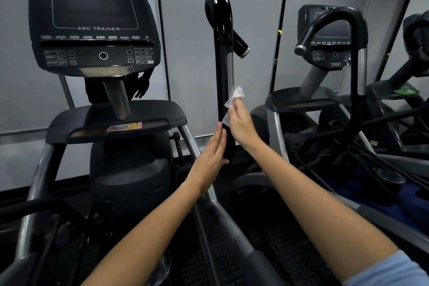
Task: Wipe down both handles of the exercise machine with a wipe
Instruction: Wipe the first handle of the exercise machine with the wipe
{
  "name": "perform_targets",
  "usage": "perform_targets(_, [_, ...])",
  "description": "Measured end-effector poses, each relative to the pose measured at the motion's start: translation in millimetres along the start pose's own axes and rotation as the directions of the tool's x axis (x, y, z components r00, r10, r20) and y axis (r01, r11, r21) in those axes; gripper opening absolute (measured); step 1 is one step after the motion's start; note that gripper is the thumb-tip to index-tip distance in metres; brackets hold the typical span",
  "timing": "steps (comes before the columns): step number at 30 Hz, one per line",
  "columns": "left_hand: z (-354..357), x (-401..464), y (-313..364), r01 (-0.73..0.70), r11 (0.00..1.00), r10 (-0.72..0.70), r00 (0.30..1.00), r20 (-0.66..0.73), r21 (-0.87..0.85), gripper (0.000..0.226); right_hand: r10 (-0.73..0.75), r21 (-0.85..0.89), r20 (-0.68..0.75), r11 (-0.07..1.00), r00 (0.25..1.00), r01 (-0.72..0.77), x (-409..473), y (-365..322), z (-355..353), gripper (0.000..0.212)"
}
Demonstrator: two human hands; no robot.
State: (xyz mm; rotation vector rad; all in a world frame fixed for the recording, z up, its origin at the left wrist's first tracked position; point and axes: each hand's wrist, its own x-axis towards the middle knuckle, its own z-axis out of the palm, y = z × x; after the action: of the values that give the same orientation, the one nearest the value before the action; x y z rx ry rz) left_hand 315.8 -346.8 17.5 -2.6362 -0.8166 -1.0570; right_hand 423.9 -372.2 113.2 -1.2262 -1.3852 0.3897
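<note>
We are standing at the exercise machine (130, 169), its dark console (92, 28) marked "ARC TRAINER" rising at the far left above a black tray (116, 123). We are reaching both bare arms toward the upright right handle (223, 62), a black post with a glossy curved top and a ribbed silver strip, standing just right of the console. Our right hand (241, 123) is pinching a crumpled white wipe (235, 96) between thumb and fingertips, and we are holding the wipe against the silver strip about midway up the post. Our left hand (214, 148) is lying flat, fingers straight and together, pressing the left side of the handle's lower black part, just below the right hand. The other handle of this machine is lying outside the frame. To the far right a second machine (329, 90) is standing with its own looped black handle (336, 30), well apart from our hands.
</note>
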Motion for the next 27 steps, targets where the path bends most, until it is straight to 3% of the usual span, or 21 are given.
perform_targets(4, [-0.4, -0.9, -0.1, 0.002, 0.997, -0.001, 1.0, -0.006, 0.071, 0.095, 0.018, 0.031, -0.046, 0.999, 0.999, -0.017, 34.2, -34.3, -10.1, 0.024])
perform_targets(7, [-0.5, -1.2, -0.1, -0.001, 0.998, 0.002, 1.0, -0.015, 0.07, 0.096, 0.0, 0.001, -0.034, 1.0, 0.999, 0.0, 36.6, -36.3, -9.2, 0.04])
perform_targets(11, [2.6, -0.3, -2.3, -0.005, 1.0, 0.005, 1.0, 0.007, -0.01, 0.096, 0.045, -0.029, -0.052, 0.998, 0.998, -0.047, 6.0, 0.1, -2.3, 0.032])
perform_targets(17, [2.2, -0.3, -3.8, -0.011, 1.0, 0.011, 1.0, 0.001, -0.014, 0.095, 0.023, 0.021, -0.071, 1.0, 0.997, -0.021, 33.9, -31.4, -13.2, 0.034])
perform_targets(20, [2.4, -0.1, -2.2, 0.008, 1.0, -0.008, 1.0, 0.011, -0.03, 0.093, -0.007, -0.071, -0.074, 0.997, 0.997, 0.002, 17.6, -15.1, -3.7, 0.032])
perform_targets(22, [0.9, 0.9, -1.6, 0.015, 0.997, -0.014, 1.0, 0.012, -0.072, 0.091, -0.046, -0.155, -0.061, 0.987, 0.997, 0.036, -6.6, 6.8, 4.0, 0.019])
perform_targets(23, [-0.4, 1.6, -1.3, 0.012, 0.996, -0.01, 1.0, 0.017, -0.088, 0.091, -0.087, -0.212, -0.043, 0.974, 0.995, 0.076, -14.0, 14.1, 7.0, 0.023])
perform_targets(27, [-2.5, 0.0, -0.5, -0.02, 0.995, 0.021, 1.0, 0.012, -0.097, 0.09, -0.262, -0.496, 0.031, 0.834, 0.965, 0.243, 3.1, -4.7, 3.1, 0.074])
